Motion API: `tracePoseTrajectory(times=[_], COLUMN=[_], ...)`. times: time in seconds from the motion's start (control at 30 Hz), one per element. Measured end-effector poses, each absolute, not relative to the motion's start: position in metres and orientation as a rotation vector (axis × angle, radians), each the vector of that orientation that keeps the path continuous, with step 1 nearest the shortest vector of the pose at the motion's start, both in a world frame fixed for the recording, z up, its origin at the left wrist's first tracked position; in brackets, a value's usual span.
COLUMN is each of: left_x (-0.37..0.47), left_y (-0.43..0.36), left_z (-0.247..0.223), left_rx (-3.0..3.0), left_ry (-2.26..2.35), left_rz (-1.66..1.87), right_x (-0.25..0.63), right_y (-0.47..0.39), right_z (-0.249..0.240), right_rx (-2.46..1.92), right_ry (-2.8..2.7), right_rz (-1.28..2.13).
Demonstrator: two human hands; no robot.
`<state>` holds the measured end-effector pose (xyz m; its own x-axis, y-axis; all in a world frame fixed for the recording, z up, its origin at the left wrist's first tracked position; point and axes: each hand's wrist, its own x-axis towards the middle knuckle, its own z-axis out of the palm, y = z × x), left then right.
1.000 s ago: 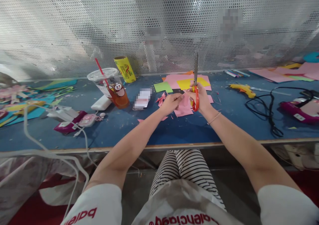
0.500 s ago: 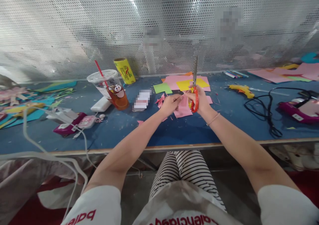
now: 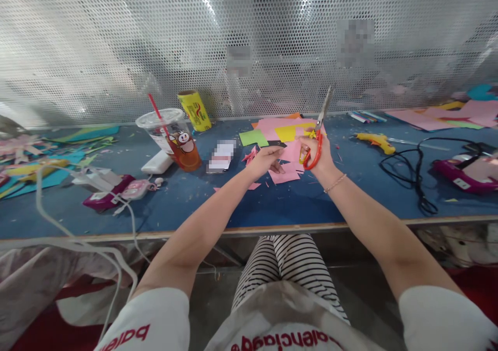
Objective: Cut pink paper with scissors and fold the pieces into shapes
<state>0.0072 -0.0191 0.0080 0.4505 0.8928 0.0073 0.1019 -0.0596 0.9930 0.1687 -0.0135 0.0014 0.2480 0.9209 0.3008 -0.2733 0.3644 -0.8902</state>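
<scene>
My right hand (image 3: pixel 319 153) is closed around the red and yellow handles of the scissors (image 3: pixel 319 133), whose metal blades point up and slightly right. A pink paper piece (image 3: pixel 292 152) lies between my hands, beside the right fingertips. My left hand (image 3: pixel 267 160) hovers over the pink scraps with its fingers apart, nothing visible in it. Under its fingers is another pink piece (image 3: pixel 287 173). Small folded pink strips (image 3: pixel 251 155) sit left of that hand. Behind are pink sheets (image 3: pixel 268 128), a yellow sheet (image 3: pixel 286 133) and a green sheet (image 3: pixel 252 138).
Left of the hands are a phone (image 3: pixel 221 156), a drink cup (image 3: pixel 181 146), a yellow roll (image 3: pixel 195 111) and a white box (image 3: pixel 157 163). To the right lie a yellow glue gun (image 3: pixel 377 142), a black cable (image 3: pixel 418 169) and a purple case (image 3: pixel 465 177).
My hands have moved apart. The left fingers have opened, and the scissors have shifted right and tilted from nearly upright toward the right.
</scene>
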Motion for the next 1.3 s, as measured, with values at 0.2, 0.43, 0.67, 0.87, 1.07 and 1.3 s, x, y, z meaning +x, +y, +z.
tracePoseTrajectory(times=[0.2, 0.43, 0.67, 0.87, 1.07, 1.3], left_x=[0.005, 0.009, 0.011, 0.002, 0.000, -0.001], left_y=[-0.015, -0.013, -0.013, -0.009, -0.008, -0.008], left_z=[0.006, 0.000, 0.001, 0.014, 0.014, 0.015], left_rx=[1.580, 1.783, 1.574, 1.501, 1.501, 1.433], left_ry=[0.880, 0.811, 0.959, 1.021, 1.026, 0.980], left_rz=[0.796, 0.851, 0.946, 1.275, 1.373, 1.386], right_x=[0.171, 0.164, 0.162, 0.167, 0.155, 0.151], right_y=[-0.016, -0.019, -0.016, -0.018, -0.031, -0.040], right_z=[0.003, -0.001, -0.001, -0.005, -0.004, 0.004], right_rx=[-0.802, -0.804, -0.874, -0.991, -0.985, -0.962], right_ry=[-1.054, -1.226, -1.283, -1.384, -1.544, -1.593], right_rz=[0.893, 0.894, 0.927, 1.024, 1.122, 1.179])
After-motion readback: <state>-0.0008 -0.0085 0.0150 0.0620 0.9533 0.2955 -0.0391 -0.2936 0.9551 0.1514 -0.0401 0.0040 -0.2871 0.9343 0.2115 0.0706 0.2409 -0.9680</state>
